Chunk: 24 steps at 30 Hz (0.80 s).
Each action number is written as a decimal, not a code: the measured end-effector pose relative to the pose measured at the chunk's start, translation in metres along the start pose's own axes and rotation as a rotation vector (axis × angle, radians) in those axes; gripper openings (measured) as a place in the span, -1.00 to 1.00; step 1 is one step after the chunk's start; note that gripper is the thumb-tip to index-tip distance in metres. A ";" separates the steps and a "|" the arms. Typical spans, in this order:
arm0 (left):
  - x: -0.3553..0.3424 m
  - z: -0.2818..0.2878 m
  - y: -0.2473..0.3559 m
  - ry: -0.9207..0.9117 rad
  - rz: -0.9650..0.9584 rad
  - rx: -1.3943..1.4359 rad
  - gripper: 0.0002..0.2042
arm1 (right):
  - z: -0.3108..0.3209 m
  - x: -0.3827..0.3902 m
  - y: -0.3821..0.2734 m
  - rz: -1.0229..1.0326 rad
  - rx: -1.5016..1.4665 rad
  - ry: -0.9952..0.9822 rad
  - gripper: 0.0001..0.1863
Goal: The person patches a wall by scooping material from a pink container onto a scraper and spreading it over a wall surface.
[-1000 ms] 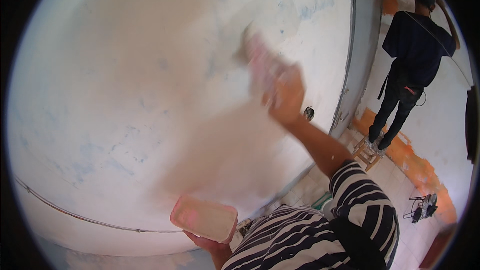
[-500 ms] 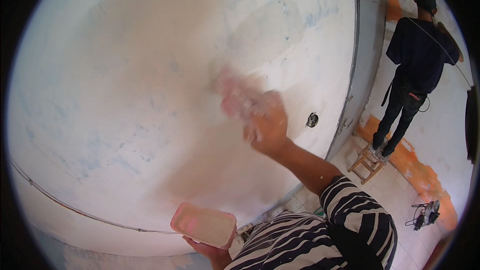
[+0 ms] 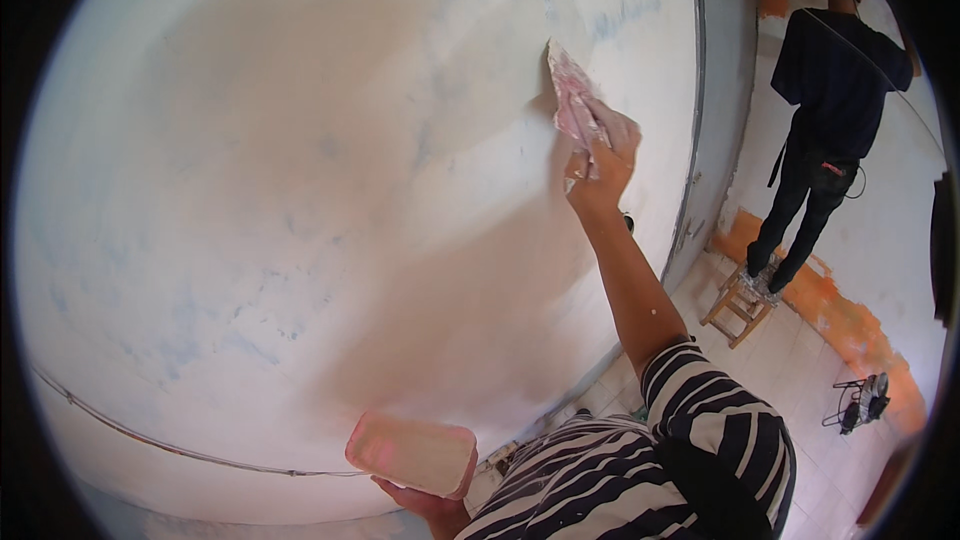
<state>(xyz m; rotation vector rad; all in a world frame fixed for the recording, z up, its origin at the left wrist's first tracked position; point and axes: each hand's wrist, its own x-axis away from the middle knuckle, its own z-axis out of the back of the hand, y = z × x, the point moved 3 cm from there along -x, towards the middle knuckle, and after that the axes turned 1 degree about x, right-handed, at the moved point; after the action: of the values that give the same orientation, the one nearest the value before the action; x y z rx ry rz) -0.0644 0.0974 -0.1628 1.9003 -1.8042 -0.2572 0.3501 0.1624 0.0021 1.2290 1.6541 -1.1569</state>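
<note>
The putty blade (image 3: 572, 95) lay flat against the wall (image 3: 300, 190), its long axis running up and slightly left, well above the tray (image 3: 412, 453). The right hand (image 3: 603, 155) gripped its lower end, arm stretched high. The left hand (image 3: 425, 508) clasped the tray from beneath, low by the chest.

A pink, plaster-smeared trowel (image 3: 572, 100) presses flat against the white wall. A pink rectangular tray (image 3: 412, 453) sits tilted, low beside it.
</note>
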 end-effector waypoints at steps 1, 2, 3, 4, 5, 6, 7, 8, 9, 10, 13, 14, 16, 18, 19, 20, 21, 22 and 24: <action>-0.002 0.002 0.000 -0.080 0.034 -0.003 -0.56 | -0.005 0.005 -0.002 -0.054 -0.005 -0.034 -0.37; -0.002 0.002 0.001 -0.157 0.065 -0.009 -0.56 | -0.007 0.016 -0.005 -0.055 -0.004 -0.035 -0.37; 0.000 -0.006 0.002 -0.181 0.072 -0.003 -0.57 | -0.005 0.028 -0.013 0.046 -0.019 -0.060 -0.38; 0.000 -0.007 0.002 -0.193 0.077 0.000 -0.57 | -0.001 0.040 -0.019 0.146 -0.033 -0.085 -0.39; 0.000 -0.005 0.004 -0.198 0.076 0.003 -0.58 | 0.008 0.049 -0.029 0.143 -0.039 -0.091 -0.39; -0.003 -0.001 0.005 -0.250 0.097 0.003 -0.58 | 0.020 0.055 -0.041 0.181 -0.117 -0.160 -0.41; -0.005 0.005 0.006 -0.273 0.106 0.003 -0.58 | 0.027 0.057 -0.048 0.218 -0.195 -0.228 -0.44; -0.005 0.004 0.004 -0.305 0.122 0.005 -0.58 | 0.028 0.049 -0.039 0.222 -0.191 -0.228 -0.44; -0.003 0.001 0.002 -0.322 0.126 0.026 -0.58 | 0.026 0.037 -0.022 0.141 -0.154 -0.081 -0.50; -0.003 -0.003 -0.001 -0.335 0.134 0.037 -0.58 | 0.025 0.020 -0.004 0.065 -0.107 0.070 -0.56; -0.001 -0.007 -0.004 -0.311 0.097 0.037 -0.56 | 0.011 -0.025 0.024 0.026 0.019 0.113 -0.67; 0.000 -0.013 -0.009 -0.311 0.095 0.035 -0.56 | 0.003 -0.002 0.035 0.034 0.030 0.119 -0.67; 0.003 -0.012 -0.008 -0.068 -0.002 0.003 -0.54 | -0.006 0.053 0.031 0.072 -0.116 -0.093 -0.70; 0.002 0.004 -0.003 -0.073 -0.002 0.012 -0.53 | 0.023 0.073 -0.016 0.377 -0.072 -0.167 -0.74; 0.004 0.008 -0.003 -0.122 0.019 0.025 -0.52 | 0.037 0.069 -0.023 0.378 -0.073 -0.172 -0.74; 0.006 0.012 -0.002 -0.168 0.037 0.035 -0.52 | 0.051 0.067 -0.022 0.280 -0.197 -0.205 -0.72; 0.010 0.012 -0.004 -0.161 0.056 0.025 -0.52 | 0.053 0.054 -0.010 0.207 -0.154 -0.131 -0.70; 0.012 0.011 -0.004 -0.156 0.066 0.021 -0.52 | 0.055 0.041 0.001 0.131 -0.117 -0.060 -0.68; 0.017 0.000 -0.005 -0.231 0.117 -0.009 -0.52 | 0.057 -0.005 0.012 0.049 -0.029 0.071 -0.68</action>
<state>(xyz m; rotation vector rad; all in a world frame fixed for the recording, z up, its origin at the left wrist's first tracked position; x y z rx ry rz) -0.0578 0.0807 -0.1616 1.8121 -2.0527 -0.4589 0.3658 0.1081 -0.0129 1.2982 1.6779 -1.0670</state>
